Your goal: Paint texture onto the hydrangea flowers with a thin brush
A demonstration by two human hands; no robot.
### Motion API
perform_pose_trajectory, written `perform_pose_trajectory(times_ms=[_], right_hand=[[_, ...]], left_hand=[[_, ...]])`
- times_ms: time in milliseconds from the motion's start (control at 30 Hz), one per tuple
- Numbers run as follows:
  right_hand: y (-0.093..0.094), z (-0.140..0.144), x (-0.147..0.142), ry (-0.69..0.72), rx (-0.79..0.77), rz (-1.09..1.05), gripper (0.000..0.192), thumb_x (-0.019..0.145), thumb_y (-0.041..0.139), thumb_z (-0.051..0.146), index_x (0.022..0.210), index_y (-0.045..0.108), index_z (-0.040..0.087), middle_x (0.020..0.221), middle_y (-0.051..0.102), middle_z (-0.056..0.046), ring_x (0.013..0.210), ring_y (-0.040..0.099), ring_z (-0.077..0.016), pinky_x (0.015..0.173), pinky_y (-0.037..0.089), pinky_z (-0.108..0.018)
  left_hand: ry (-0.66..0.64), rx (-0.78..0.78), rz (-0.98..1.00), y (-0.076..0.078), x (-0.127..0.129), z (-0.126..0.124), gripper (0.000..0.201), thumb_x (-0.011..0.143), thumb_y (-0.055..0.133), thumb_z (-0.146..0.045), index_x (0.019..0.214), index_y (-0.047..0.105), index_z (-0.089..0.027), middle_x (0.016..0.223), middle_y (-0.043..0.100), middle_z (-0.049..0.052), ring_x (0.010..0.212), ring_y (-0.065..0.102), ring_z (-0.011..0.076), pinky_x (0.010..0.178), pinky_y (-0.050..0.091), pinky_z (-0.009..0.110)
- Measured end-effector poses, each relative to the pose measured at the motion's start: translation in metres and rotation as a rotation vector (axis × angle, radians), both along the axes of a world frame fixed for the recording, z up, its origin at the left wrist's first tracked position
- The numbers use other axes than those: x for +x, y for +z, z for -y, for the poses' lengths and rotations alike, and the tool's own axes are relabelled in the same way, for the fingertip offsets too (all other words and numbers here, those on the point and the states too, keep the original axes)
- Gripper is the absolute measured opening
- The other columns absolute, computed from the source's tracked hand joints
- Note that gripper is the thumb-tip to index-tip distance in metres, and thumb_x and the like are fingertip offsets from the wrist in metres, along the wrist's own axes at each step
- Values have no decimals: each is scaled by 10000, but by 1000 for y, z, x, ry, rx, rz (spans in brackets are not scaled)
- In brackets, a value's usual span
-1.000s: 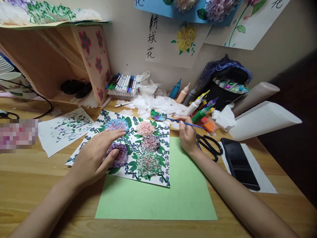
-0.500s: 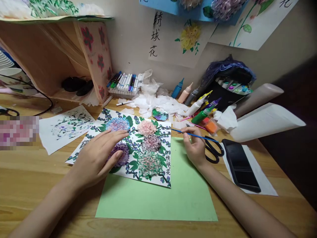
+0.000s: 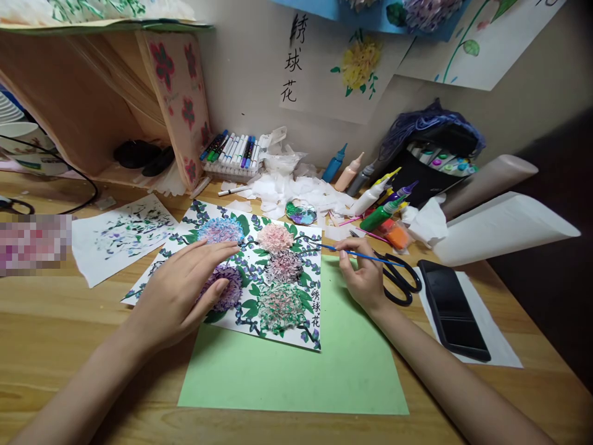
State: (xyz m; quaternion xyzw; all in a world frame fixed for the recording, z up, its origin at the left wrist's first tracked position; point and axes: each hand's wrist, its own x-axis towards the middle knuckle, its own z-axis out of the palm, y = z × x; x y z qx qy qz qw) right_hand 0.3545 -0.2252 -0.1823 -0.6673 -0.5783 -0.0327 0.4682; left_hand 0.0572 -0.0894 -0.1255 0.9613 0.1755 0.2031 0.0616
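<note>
Blue brush (image 3: 356, 253) pinched in the right hand (image 3: 365, 278), tip at the painting (image 3: 245, 272); left hand (image 3: 180, 293) lies open, flat on it. Painting leaves; steady, light strokes needed.

Black brush characters 绣球花 run vertically on the wall sheet (image 3: 324, 68) at far centre, beside a yellow flower. The same three characters stand at the near right corner of the flower picture (image 3: 259, 278).

- Table (image 3: 55, 346): wood, matt, visible grain.
- Green sheet (image 3: 324, 371): smooth matt paper.
- Flower picture (image 3: 278, 296): paper with rough, tufted blooms (tissue, seemingly).
- Phone (image 3: 456, 309): glossy black.
</note>
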Motion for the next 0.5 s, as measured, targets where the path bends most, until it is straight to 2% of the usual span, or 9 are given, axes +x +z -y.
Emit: perform_pose_trajectory(times_ms=[200,500], right_hand=[[-1,2,1,-12,53,-13,95,849,476,151,887,527,221,839,583,-22,825,551,-179,757,451,-344],[1,0,-1,-16,19,-3,94,849,472,152,875,531,220,828,577,-21,811,553,-175,734,451,-332]], left_hand=[[-11,5,10,0,0,0,437,896,388,-260,1329,378,-198,1336,526,47,1221,472,179,1101,279,352],[-2,-22,16,0,-1,0,430,896,398,-271,1321,389,-204,1339,522,44,1229,466,182,1101,284,357]])
